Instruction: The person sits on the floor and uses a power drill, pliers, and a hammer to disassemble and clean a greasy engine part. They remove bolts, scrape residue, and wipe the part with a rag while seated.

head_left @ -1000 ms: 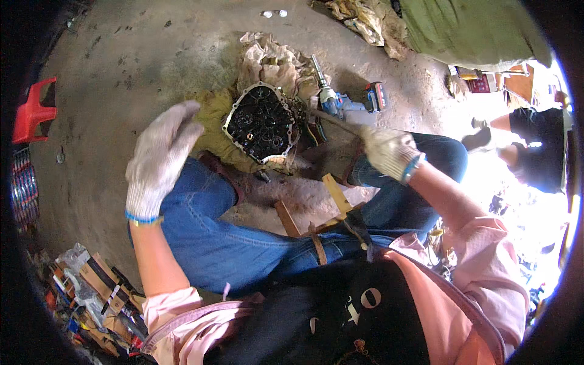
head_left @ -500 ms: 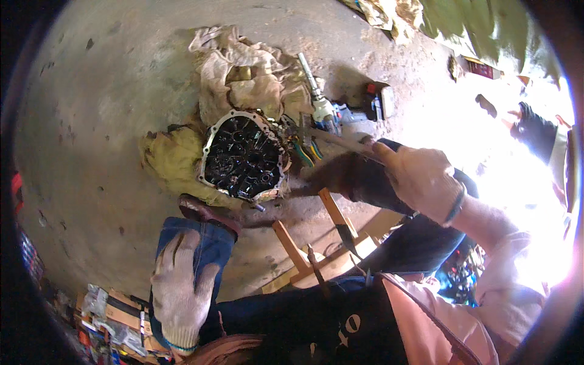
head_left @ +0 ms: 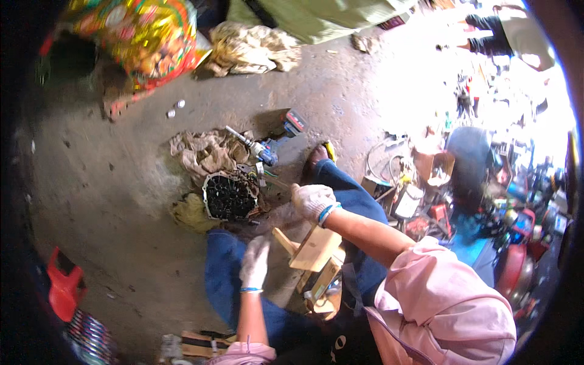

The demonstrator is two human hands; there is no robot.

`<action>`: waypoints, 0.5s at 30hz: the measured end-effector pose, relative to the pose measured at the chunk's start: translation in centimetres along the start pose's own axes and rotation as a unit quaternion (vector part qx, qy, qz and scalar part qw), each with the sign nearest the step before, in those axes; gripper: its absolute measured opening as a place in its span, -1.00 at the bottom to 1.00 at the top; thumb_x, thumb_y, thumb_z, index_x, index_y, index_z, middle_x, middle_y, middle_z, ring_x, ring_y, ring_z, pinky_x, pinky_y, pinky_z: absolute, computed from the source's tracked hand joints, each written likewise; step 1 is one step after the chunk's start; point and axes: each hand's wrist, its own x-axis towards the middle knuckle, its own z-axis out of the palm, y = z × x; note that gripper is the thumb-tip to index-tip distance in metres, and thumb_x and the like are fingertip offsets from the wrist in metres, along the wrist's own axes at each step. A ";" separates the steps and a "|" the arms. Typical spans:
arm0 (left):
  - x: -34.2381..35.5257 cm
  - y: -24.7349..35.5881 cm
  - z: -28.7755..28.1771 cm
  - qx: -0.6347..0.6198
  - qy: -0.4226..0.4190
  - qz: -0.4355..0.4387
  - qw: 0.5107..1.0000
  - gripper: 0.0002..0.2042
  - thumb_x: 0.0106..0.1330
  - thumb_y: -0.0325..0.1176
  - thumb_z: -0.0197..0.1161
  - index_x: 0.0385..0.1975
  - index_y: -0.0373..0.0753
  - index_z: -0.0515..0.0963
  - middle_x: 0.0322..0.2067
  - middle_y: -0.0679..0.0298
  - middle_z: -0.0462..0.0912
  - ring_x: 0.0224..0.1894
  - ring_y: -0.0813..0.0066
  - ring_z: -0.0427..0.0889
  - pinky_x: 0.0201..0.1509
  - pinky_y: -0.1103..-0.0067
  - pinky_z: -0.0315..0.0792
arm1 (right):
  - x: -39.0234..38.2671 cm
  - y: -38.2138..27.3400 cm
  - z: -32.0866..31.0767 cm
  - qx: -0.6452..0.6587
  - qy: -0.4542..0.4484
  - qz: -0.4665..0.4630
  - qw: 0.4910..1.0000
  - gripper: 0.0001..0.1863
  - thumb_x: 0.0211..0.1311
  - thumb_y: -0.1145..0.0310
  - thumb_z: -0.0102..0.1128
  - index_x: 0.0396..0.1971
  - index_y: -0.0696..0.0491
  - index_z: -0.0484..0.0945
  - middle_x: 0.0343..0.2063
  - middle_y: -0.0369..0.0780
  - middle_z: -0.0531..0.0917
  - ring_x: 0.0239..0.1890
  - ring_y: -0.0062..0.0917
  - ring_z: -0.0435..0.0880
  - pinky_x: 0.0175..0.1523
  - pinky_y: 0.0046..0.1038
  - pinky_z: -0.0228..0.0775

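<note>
An open metal gearbox housing (head_left: 230,196), its inside black with oil, lies on the floor in front of my feet. My right hand (head_left: 313,201), in a white knit glove, is closed round the wooden handle of a hammer (head_left: 278,182). The hammer's head end is beside the housing's right rim. My left hand (head_left: 255,263), also gloved, rests against my left knee with its fingers stretched out and nothing in it. A crumpled rag (head_left: 198,153) lies beyond the housing, and an olive cloth (head_left: 190,214) is at its left.
A blue power wrench (head_left: 266,154) with a long socket lies past the housing. Between my legs is a wooden stool (head_left: 319,249). Clutter with a white container (head_left: 407,201) fills the right side. A shiny bag (head_left: 143,36) is at far left, a red plastic object (head_left: 65,285) nearer.
My view has swung outward, bringing more floor and clutter into sight. The right hand keeps hold of the hammer near the housing; the left stays at my knee.
</note>
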 end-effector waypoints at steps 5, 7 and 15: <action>-1.6 15.5 6.7 -0.547 -0.163 -0.209 0.794 -0.47 0.40 0.25 0.09 0.04 -0.10 0.51 -0.08 0.25 0.62 -0.04 0.34 0.62 -0.02 0.45 0.54 | -14.2 3.9 -7.9 0.115 0.145 -0.179 0.966 -0.72 0.19 0.36 0.10 -0.14 0.18 0.44 -0.68 -0.12 0.59 -0.65 -0.18 0.63 -0.62 -0.15 0.40; -0.6 22.3 8.2 -0.687 -0.296 -0.207 0.631 -0.44 0.46 0.24 -0.04 0.05 -0.16 0.52 -0.06 0.15 0.66 -0.01 0.12 0.62 0.09 0.21 0.52 | -19.0 4.8 -13.0 0.083 0.170 -0.165 0.968 -0.78 0.22 0.37 0.08 -0.19 0.14 0.44 -0.65 -0.11 0.59 -0.64 -0.20 0.64 -0.63 -0.13 0.39; 1.5 41.9 8.1 -0.670 -0.206 -0.152 0.696 -0.71 0.48 -0.14 0.09 -0.09 -0.20 0.63 -0.01 0.15 0.69 0.06 0.14 0.66 0.29 0.12 0.43 | -31.4 20.6 -37.0 0.143 0.452 -0.183 0.861 -0.66 0.04 0.28 0.26 -0.25 0.18 0.49 -0.45 -0.02 0.59 -0.54 -0.12 0.63 -0.40 -0.18 0.53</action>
